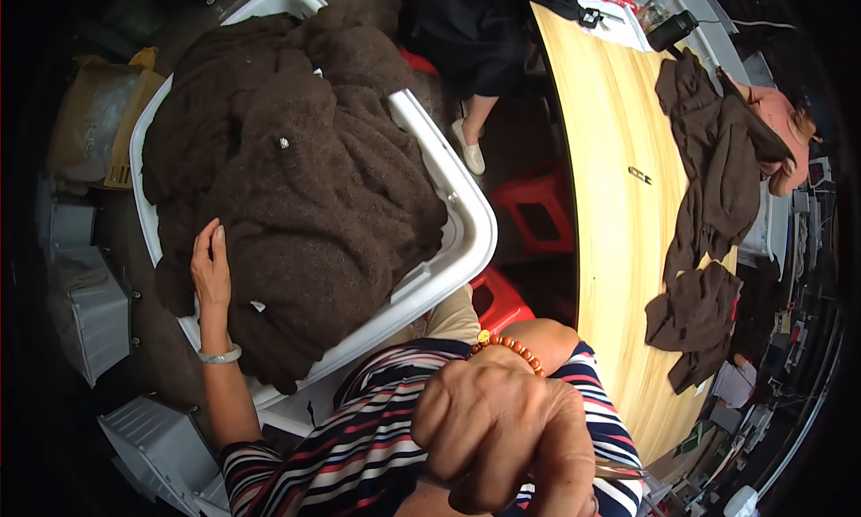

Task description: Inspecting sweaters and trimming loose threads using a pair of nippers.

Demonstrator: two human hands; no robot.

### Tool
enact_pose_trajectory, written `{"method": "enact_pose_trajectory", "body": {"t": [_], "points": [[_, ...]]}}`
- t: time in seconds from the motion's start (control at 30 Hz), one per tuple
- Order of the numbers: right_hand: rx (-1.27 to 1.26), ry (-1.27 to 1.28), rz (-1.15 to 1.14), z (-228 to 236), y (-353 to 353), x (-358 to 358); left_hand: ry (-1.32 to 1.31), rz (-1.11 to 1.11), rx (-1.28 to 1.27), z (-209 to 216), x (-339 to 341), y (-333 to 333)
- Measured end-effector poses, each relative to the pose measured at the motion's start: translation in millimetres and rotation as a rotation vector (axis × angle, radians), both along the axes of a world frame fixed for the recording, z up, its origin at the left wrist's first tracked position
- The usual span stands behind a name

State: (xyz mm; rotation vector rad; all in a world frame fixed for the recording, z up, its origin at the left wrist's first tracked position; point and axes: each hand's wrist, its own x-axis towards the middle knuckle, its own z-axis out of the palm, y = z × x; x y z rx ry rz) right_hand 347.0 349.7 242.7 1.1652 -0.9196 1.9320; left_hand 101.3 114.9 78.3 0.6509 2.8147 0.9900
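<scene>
A big heap of dark brown knit garments (296, 176) fills a white plastic tub (466, 239) and spills over its near left rim. Small white tags show on the knit. My left hand (212, 275) rests on the heap's left side, fingers stretched out and grasping nothing. Close to the camera, my right hand (507, 418) is closed with its knuckles up. A slim shiny metal tool (621, 471) juts out from under its fingers; the fist hides the rest, so its kind is unclear.
Right of me stands a light wood table (619, 248) with black thread snips (639, 174) and more brown knit pieces (717, 185). Red stools (538, 208) are under its edge. Other people sit beyond the tub and across the table. Grey bins (161, 445) and a cardboard box (99, 122) stand left.
</scene>
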Motion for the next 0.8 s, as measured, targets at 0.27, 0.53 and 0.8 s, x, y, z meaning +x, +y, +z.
{"method": "enact_pose_trajectory", "body": {"t": [0.27,0.53,0.8], "points": [[0.145,0.044,-0.122,-15,31,-5,-0.058,-0.062,-0.011,-11,-9,-11],[0.066,-1.080,-0.640,-109,27,-73,0.017,-0.028,0.092,-12,-23,-16],[0.398,-1.388,-0.694,-198,22,-152,-0.812,0.074,0.829,74,36,-53]]}}
